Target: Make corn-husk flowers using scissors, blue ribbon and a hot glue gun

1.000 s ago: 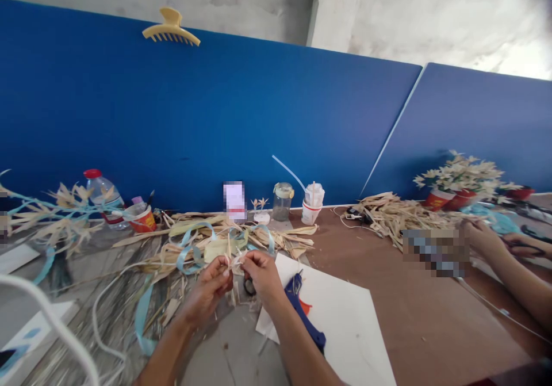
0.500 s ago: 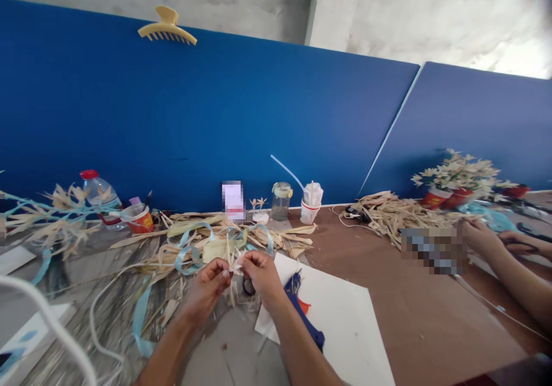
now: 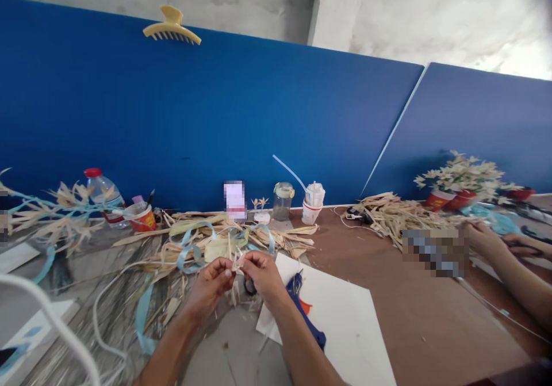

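Closely pinched between thumb and fingers of both the left hand and the right hand is a small pale husk piece, just left of the tip of the blue glue gun. Its finer form is too small to make out. The two sets of fingertips nearly meet around it, and the right forearm passes just left of the gun's handle. Below the fingers, also left of the gun, shows a dark ring-shaped handle. The glue gun itself lies on a white sheet. Beyond it and to the left spread loose husk strips, with light blue ribbon curling among them and nearer the person. Farther behind the gun stand a lidded clear jar and a white paper cup. Well to the gun's left, a red-capped bottle stands beside a red cup. Well to its right are a co-worker's hand and, beyond that, potted pale flowers.
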Motion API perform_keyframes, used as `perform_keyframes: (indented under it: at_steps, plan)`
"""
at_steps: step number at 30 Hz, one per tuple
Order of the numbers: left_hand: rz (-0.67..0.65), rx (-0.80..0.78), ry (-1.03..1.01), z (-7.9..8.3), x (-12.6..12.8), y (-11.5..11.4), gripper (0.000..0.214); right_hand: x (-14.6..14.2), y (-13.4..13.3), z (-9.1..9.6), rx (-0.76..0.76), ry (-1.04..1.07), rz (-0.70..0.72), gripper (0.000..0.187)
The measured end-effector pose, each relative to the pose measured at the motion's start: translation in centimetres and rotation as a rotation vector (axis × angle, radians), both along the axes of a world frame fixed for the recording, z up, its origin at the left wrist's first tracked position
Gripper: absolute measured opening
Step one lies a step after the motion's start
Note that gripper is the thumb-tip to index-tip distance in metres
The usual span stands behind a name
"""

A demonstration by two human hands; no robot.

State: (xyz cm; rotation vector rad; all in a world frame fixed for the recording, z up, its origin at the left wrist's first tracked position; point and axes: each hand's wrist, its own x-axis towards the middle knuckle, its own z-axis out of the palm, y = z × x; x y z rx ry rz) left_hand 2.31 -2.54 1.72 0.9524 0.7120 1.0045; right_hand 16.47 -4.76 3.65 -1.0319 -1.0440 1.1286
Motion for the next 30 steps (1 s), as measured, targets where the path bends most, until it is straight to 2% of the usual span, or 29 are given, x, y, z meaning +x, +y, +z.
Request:
perform_keyframes:
  at_steps: [9,17,30]
  plan:
    - [-0.047,-0.008,0.003,0.68,-0.21,-0.29,0.033,0.14,-0.09,0.14,-0.026,0.04,0.027,0.017]
    - [-0.111,-0.026,0.011,0.82,-0.31,-0.33,0.033,0.57,-0.15,0.17,-0.124,0.078,0.092,0.019]
    - [-0.161,-0.059,-0.019,0.7,-0.47,-0.39,0.036,0.51,-0.31,0.66,-0.102,0.076,0.099,0.027]
